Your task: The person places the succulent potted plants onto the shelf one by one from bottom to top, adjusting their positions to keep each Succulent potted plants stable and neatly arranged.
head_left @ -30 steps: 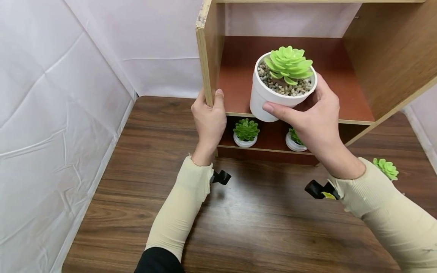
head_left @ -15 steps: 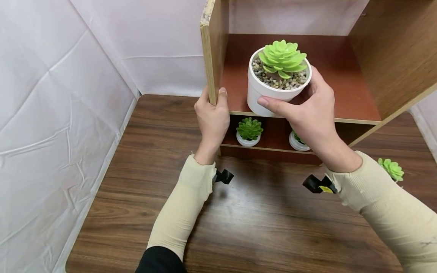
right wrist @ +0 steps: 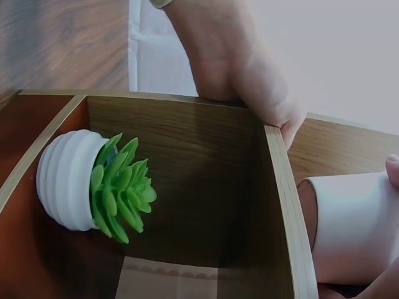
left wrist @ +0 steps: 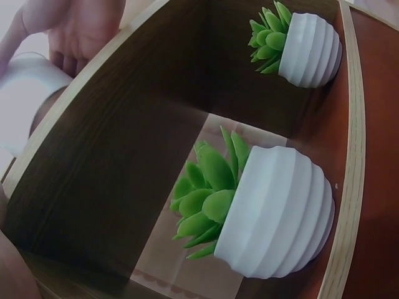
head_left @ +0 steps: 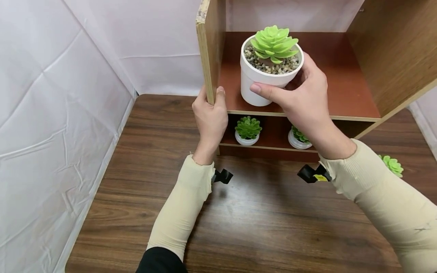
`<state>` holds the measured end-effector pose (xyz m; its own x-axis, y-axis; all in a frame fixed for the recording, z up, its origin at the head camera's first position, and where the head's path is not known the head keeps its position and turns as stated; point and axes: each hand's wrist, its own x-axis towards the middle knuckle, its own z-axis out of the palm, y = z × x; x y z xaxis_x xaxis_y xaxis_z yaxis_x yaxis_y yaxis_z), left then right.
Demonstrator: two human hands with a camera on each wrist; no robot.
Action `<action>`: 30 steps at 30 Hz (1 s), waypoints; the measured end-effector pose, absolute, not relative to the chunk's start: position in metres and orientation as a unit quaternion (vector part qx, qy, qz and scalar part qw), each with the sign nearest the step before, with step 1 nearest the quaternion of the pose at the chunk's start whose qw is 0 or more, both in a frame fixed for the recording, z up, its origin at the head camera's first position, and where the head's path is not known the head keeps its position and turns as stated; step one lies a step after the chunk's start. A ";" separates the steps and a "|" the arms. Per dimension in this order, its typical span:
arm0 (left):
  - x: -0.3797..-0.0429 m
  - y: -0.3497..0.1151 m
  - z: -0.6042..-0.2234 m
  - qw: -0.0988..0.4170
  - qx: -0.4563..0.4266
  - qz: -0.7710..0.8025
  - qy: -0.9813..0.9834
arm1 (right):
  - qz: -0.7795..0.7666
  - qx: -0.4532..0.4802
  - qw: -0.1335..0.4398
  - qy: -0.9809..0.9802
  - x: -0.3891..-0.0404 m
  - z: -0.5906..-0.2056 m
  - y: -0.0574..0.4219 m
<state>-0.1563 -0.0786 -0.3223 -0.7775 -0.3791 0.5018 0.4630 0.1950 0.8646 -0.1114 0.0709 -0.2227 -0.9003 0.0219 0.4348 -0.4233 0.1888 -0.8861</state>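
Observation:
My right hand (head_left: 304, 98) grips a smooth white pot (head_left: 261, 89) from its right side, thumb across the front. A light green succulent (head_left: 274, 43) stands in it amid pebbles. The pot is upright over the front part of the upper red-brown shelf board (head_left: 341, 87); in the right wrist view the pot's base (right wrist: 308, 224) shows close to the shelf edge. With my left hand (head_left: 211, 117) I hold the front edge of the left side panel (head_left: 208, 53) of the wooden shelf unit, thumb on its inner face.
In the lower compartment stand two darker green succulents in ribbed white pots, a left one (head_left: 248, 131) and a right one (head_left: 298, 138). Another light green succulent (head_left: 392, 165) is behind my right sleeve. The unit stands on a dark wood table (head_left: 259, 223) beside a white cloth wall (head_left: 58, 113).
My right hand has carried the potted succulent left and farther back, over the upper shelf board. The left hand keeps its hold on the side panel.

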 end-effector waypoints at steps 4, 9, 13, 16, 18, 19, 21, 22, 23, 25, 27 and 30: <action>-0.155 -0.079 -0.321 0.333 -0.030 -0.632 -0.699 | 0.625 0.127 0.170 -0.751 -0.112 -0.222 0.069; -0.155 -0.079 -0.319 0.328 -0.028 -0.634 -0.700 | 0.617 0.120 0.169 -0.759 -0.112 -0.224 0.068; -0.155 -0.079 -0.320 0.326 -0.025 -0.635 -0.700 | 0.605 0.121 0.166 -0.769 -0.112 -0.226 0.068; -0.154 -0.080 -0.321 0.324 -0.019 -0.636 -0.700 | 0.600 0.123 0.159 -0.775 -0.111 -0.227 0.067; -0.154 -0.081 -0.321 0.322 -0.017 -0.635 -0.702 | 0.597 0.123 0.156 -0.778 -0.111 -0.227 0.066; -0.154 -0.082 -0.321 0.320 -0.016 -0.635 -0.703 | 0.596 0.122 0.154 -0.779 -0.110 -0.227 0.065; -0.153 -0.083 -0.321 0.317 -0.016 -0.635 -0.704 | 0.593 0.119 0.154 -0.781 -0.110 -0.226 0.065; -0.153 -0.083 -0.321 0.316 -0.016 -0.635 -0.705 | 0.592 0.119 0.153 -0.782 -0.110 -0.226 0.065; -0.152 -0.083 -0.321 0.317 -0.018 -0.634 -0.705 | 0.589 0.119 0.153 -0.784 -0.109 -0.226 0.065; -0.152 -0.083 -0.320 0.316 -0.019 -0.635 -0.705 | 0.584 0.118 0.151 -0.789 -0.109 -0.225 0.065; -0.151 -0.083 -0.320 0.317 -0.020 -0.635 -0.704 | 0.578 0.119 0.149 -0.794 -0.109 -0.225 0.065; -0.151 -0.083 -0.321 0.316 -0.018 -0.635 -0.705 | 0.573 0.120 0.146 -0.797 -0.109 -0.224 0.065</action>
<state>-0.1512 -0.0827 -0.3206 -0.8002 -0.3749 0.4680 0.4270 0.1918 0.8837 -0.1086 0.0653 -0.2242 -0.9284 -0.0238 0.3707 -0.3591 0.3135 -0.8791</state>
